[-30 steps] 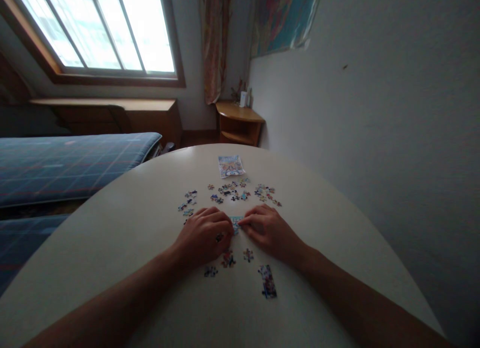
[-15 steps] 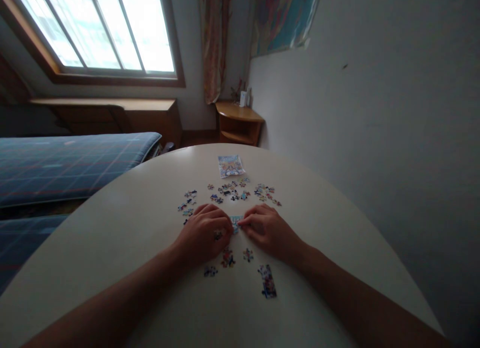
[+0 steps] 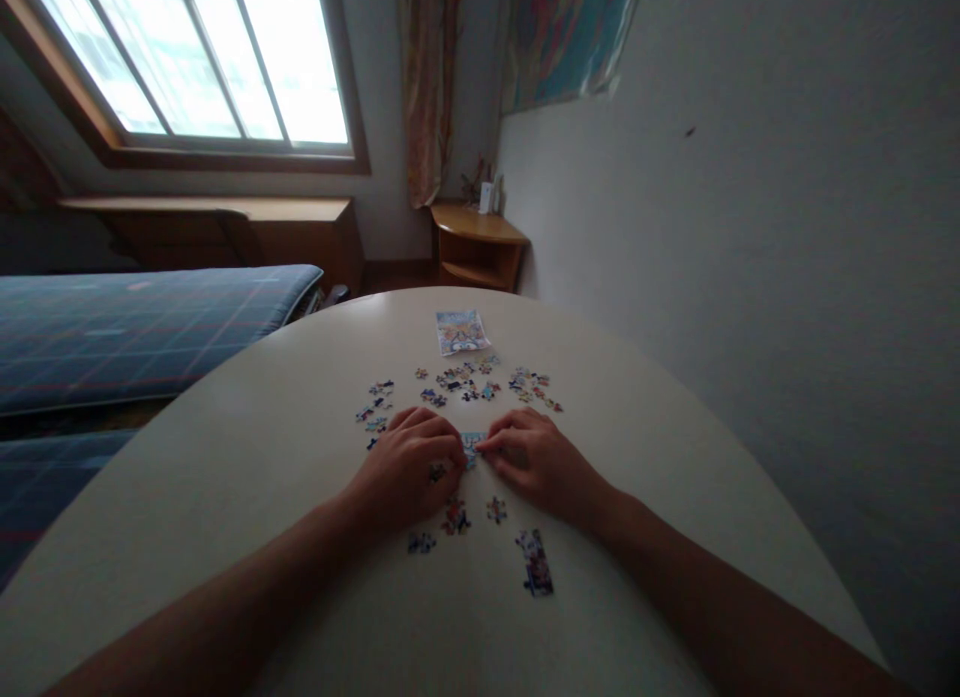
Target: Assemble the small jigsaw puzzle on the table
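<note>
- One bright window lights a dim room; a pale desk with a rounded edge fills the foreground.
- One puzzle section, light blue with paler patches and partly hidden, lies mid-desk between two hands.
- The left hand covers its left edge, fingers curled inward; the right hand meets its right side, thumb and index nearly together. Whether either grips or merely presses, I cannot tell.
- Nearer the person: one single piece, one reddish cluster, one dark cluster, one oblong joined block.
- Beyond: three loose groups, left, middle and right, too small to count piecewise.
- Farthest on the desk, one picture sheet.
- Around: blue plaid padding, one corner cabinet, one poster.
</note>
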`<state>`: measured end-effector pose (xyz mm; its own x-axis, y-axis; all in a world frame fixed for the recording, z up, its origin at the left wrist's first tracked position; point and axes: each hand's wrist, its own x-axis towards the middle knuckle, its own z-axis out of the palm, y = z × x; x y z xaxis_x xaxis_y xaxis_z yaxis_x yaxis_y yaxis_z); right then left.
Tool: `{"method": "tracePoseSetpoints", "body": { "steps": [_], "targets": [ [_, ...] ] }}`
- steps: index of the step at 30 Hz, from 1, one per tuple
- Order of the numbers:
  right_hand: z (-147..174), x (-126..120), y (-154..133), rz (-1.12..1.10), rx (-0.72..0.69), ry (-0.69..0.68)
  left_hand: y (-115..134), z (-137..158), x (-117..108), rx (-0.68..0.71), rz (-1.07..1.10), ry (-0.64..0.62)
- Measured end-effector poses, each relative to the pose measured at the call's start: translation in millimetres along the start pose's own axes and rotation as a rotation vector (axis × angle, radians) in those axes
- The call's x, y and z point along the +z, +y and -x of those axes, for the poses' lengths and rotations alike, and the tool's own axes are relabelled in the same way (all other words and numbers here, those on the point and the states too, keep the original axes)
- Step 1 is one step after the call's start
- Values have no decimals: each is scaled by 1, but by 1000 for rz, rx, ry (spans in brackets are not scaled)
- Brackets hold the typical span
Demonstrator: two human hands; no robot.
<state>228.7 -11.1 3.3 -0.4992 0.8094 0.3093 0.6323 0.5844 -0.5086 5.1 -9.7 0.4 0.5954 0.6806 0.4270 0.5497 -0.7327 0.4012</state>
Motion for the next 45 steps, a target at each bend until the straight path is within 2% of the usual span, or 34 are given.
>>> {"method": "tracePoseSetpoints", "body": {
  "steps": [11, 15, 20, 22, 27, 31, 35, 45],
  "targets": [
    [-1, -2, 2, -77, 9, -2, 1, 0, 1, -2, -19, -7],
    [-3, -3, 3, -168, 94, 48, 0, -1, 1, 6, -8, 24],
    [-4, -8, 6, -141, 190, 116, -4, 0, 3, -8, -9, 41],
    [-4, -16, 6, -111, 200, 84, -5, 0, 4, -13, -15, 22],
    [3, -40, -3, -8, 238, -135, -4, 0, 3, -38, -25, -35],
    [9, -50, -9, 55, 211, -218, -2, 0, 2, -26, -18, -63],
    [10, -52, -11, 79, 201, -251, 0, 0, 1, 19, -8, -80],
    [9, -44, -9, 48, 114, -213, 2, 0, 0, 74, -9, -149]
  ]
}}
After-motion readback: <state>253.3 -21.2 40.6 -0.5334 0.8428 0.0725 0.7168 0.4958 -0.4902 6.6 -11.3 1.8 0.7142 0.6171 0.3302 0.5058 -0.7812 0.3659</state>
